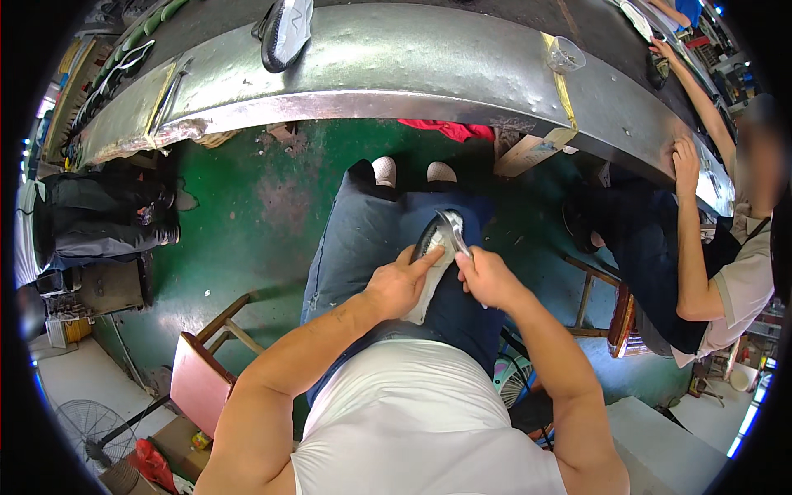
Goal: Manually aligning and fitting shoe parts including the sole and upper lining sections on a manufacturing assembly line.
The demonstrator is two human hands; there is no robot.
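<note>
On my lap lies a shoe upper [426, 299] on its last, sole side up, with a pale underside and a dark rim at the toe. My left hand [396, 287] is closed round its left side, the thumb pressed on the pale face. My right hand [489, 279] is wrapped round the handles of metal pincers [454, 231], whose curved jaws lie at the toe end. The hand hides most of the handles, and I cannot tell whether the jaws bite the edge.
A metal-covered bench [371, 62] spans the front, bearing another shoe [286, 37] and a clear plastic cup [566, 54]. A co-worker [701, 247] sits at the right; another person's dark-clothed legs [107, 210] are at the left. A pink-seated stool [200, 379] and a fan [91, 433] stand lower left.
</note>
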